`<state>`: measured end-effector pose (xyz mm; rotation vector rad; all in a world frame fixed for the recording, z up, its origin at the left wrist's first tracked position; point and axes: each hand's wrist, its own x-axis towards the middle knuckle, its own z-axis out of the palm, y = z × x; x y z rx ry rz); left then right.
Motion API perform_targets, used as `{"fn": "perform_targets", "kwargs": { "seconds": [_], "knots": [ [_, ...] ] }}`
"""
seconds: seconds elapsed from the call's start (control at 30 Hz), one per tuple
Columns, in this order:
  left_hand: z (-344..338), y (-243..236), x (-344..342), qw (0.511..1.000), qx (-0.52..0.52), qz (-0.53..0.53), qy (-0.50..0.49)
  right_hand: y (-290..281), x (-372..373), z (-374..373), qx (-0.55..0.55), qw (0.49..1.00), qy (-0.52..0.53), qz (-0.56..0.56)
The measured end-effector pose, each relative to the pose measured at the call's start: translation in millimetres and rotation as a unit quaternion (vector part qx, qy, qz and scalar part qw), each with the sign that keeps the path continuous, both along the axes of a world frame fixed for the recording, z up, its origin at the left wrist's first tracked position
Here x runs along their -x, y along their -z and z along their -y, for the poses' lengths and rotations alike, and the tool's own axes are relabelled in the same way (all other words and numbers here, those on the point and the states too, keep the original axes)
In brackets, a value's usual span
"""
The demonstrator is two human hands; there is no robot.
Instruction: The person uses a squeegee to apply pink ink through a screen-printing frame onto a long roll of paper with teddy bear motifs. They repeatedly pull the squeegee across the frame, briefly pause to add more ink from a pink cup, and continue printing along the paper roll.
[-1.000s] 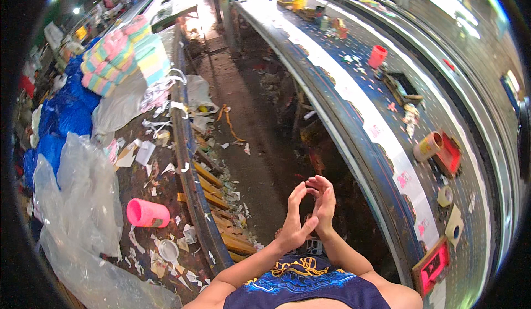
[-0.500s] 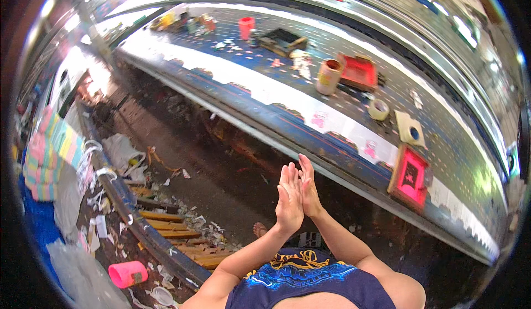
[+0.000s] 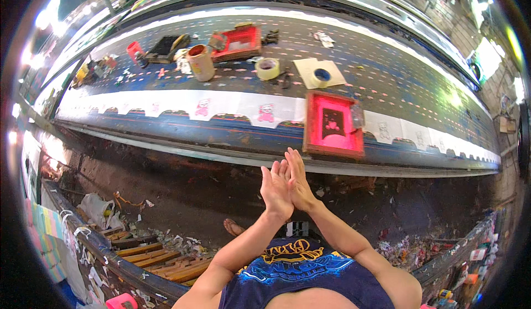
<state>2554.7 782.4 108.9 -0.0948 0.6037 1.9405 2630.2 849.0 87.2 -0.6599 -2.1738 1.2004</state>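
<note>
the left hand (image 3: 275, 190) and right hand (image 3: 296, 181) are pressed palm to palm, fingers straight and flat, with nothing between them. they hover over the dark floor (image 3: 182, 190), just short of the long table (image 3: 387, 88). nearest on the table's front edge lies a red printing frame (image 3: 333, 124), apart from both hands
</note>
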Motion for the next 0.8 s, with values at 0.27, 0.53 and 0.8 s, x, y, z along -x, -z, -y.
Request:
{"fn": "perform_targets", "kwargs": {
  "seconds": [0.27,0.53,0.8],
  "knots": [
    [-46.6,14.9,-44.0,0.979,0.184,-0.082,-0.004,-10.1,-60.6,2.6,0.003,0.994,-0.069,-0.082],
    [-52.7,28.7,-17.1,0.973,0.171,-0.148,0.041,-14.9,-117.0,-91.0,-0.012,0.955,0.280,-0.098],
    [-88.5,45.0,17.6,0.961,0.189,-0.191,0.068,-0.8,-145.4,-226.6,-0.110,0.906,0.393,0.114]
  ]
}}
